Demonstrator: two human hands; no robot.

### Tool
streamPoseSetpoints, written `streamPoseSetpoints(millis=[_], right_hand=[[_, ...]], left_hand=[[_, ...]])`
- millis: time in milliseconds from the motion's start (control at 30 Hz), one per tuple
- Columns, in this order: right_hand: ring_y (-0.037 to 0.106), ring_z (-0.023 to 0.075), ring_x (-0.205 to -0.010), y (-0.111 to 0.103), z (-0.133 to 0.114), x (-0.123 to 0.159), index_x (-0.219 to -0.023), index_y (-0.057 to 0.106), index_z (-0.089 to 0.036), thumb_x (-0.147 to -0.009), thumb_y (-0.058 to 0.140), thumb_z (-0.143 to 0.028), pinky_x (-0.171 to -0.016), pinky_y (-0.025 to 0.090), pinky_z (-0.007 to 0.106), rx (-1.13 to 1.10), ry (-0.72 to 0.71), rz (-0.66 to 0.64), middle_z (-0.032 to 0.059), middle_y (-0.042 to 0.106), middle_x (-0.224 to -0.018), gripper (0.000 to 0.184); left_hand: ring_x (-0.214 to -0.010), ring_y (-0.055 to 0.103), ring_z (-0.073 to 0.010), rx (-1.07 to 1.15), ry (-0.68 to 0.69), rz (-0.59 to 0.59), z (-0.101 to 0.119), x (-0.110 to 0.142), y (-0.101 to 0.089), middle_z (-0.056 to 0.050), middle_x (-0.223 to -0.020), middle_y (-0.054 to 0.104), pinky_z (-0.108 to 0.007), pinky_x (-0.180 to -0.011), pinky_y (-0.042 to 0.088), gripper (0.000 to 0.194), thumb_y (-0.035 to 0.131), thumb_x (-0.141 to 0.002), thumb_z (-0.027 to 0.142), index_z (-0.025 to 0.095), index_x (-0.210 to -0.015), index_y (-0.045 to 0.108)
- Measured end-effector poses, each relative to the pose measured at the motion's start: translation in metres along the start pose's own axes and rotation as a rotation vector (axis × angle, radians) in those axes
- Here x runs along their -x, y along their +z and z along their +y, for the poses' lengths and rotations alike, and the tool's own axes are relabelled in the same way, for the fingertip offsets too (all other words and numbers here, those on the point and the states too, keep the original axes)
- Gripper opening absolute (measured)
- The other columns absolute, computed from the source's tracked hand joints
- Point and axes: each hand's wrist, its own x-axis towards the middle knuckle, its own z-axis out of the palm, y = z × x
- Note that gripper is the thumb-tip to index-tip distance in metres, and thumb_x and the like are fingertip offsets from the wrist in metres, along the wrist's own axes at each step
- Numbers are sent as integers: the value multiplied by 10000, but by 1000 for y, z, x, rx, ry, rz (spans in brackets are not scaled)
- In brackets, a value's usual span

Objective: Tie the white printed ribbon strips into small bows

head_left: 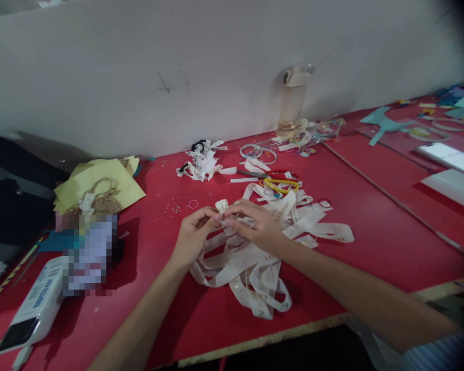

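My left hand (199, 230) and my right hand (257, 222) meet over the red table, fingertips pinched together on a gathered loop of cream ribbon (221, 206). The loop sticks up between the two thumbs and forefingers. Beneath and to the right lies a loose heap of printed white ribbon (232, 263), partly hidden by my right hand and forearm. Scissors with yellow handles (281, 185) rest just behind the heap. A small pink elastic band (193, 204) lies left of the fingertips.
Ribbon scraps and bows (204, 164) sit near the wall. A clear bottle (293, 103) stands behind. Yellow paper (100, 180) with twine and a white power bank (34, 304) are on the left. A phone (450, 156) and teal cutout (382, 123) lie on the right.
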Motion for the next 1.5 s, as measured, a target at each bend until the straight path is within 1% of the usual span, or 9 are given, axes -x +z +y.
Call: streamPoseSetpoints(millis=[267,467,667,900,1067,1200,1333,1500], right_hand=[[600,169,-875,0,-2,-1,-951,633,-218,-847,622,-253,-806,464,310,-8,25,-18,36,647,-912,110],[597,166,-852,1,-2,-1,-889,630,-215,-849,617,-262,-797,455,309,8,8,-23,33,650,-886,62],[594,167,-839,3,2,1,-854,609,-203,-833,638,-269,-784,458,301,9,19,-31,36,642,-875,75],[592,169,-844,3,4,1,-876,600,-208,-819,631,-196,-785,458,304,22,14,-31,37,642,-901,66],[589,167,-855,2,5,1,-888,600,-209,-817,609,-139,-794,453,298,33,10,-48,31,643,-898,100],[598,171,-850,2,5,1,-886,602,-213,-826,617,-192,-790,460,305,27,10,-46,33,648,-900,65],[607,172,-857,2,3,1,-877,604,-213,-829,637,-257,-800,465,308,7,12,-31,36,652,-904,73],[609,169,-863,3,1,1,-875,605,-211,-836,631,-256,-807,465,306,-11,18,-27,37,654,-910,65]], left_hand=[[-730,559,-101,9,3,-18,-1,0,0,4,-757,613,-212,-715,433,142,635,-816,278,167,-727,650],[-728,571,-118,-18,6,3,-1,1,2,-5,-738,616,-230,-718,446,163,636,-809,300,164,-720,641],[-736,574,-120,-31,8,-3,0,1,3,-5,-752,621,-227,-721,441,174,632,-808,309,163,-712,630],[-741,566,-117,-29,-7,-5,1,1,3,-2,-757,615,-226,-731,437,168,631,-808,303,165,-713,630],[-712,550,-111,-35,-34,1,0,1,2,1,-752,605,-220,-696,434,171,635,-805,314,168,-717,635],[-716,558,-115,-44,-35,-3,0,1,2,0,-755,616,-220,-698,435,177,633,-806,320,170,-712,632],[-724,564,-117,-54,-21,-3,1,1,2,-3,-757,631,-222,-709,435,166,631,-808,315,171,-728,646],[-721,560,-116,-47,-13,-22,0,1,1,-5,-755,629,-222,-706,435,166,628,-812,306,170,-719,646]])
